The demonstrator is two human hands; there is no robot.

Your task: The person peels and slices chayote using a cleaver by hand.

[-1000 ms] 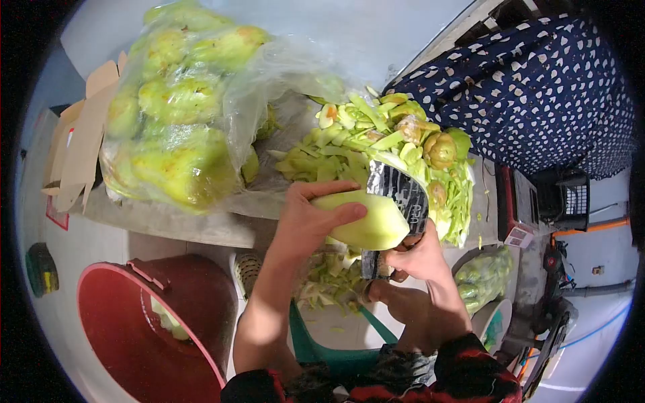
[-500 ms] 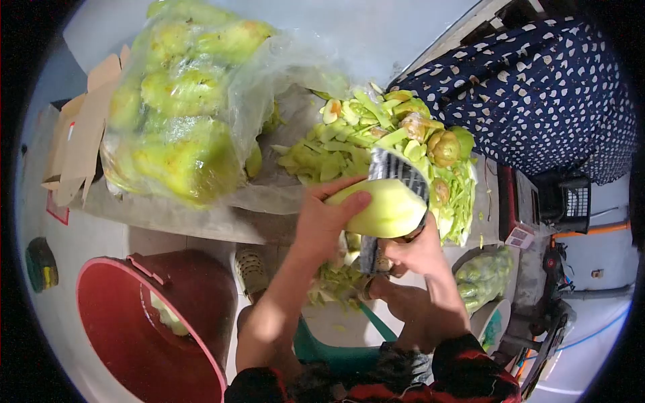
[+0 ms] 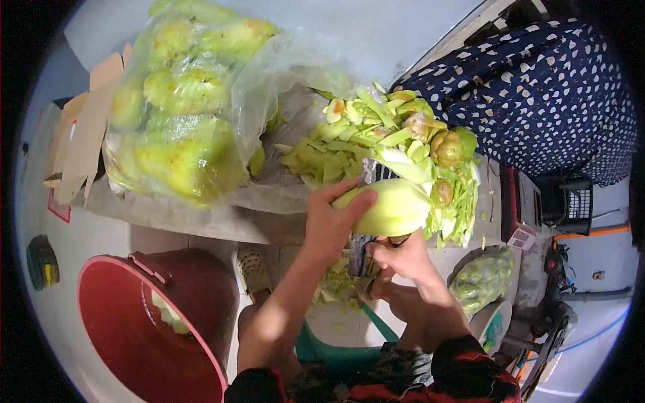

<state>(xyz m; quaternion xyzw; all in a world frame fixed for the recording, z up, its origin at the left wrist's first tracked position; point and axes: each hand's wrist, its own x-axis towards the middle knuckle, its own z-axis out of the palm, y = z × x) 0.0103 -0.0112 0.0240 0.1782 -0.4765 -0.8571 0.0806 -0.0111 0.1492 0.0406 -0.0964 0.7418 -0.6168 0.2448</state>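
Observation:
My left hand (image 3: 330, 225) grips a large, pale green, peeled fruit (image 3: 393, 208), its thumb across the top. My right hand (image 3: 406, 258) is closed at the fruit's lower right side, around a dark, wide-bladed knife (image 3: 368, 176). The fruit covers the middle of the blade, and the handle is hidden. Just beyond my hands a heap of green peelings (image 3: 326, 161) lies on the work surface, with some brownish fruit pieces (image 3: 446, 148) on its right side. More peelings (image 3: 336, 285) lie on the floor below.
A clear plastic bag of green fruit (image 3: 181, 127) rests on the surface at left, beside a cardboard box (image 3: 77, 144). A red bucket (image 3: 218, 289) stands lower left with pale pieces inside. Another bag (image 3: 480, 279) sits lower right. Dark patterned cloth (image 3: 531, 94) hangs upper right.
The fruit has shifted slightly right and turned in my hands. My right hand has moved down and left, and less of the blade shows above the fruit.

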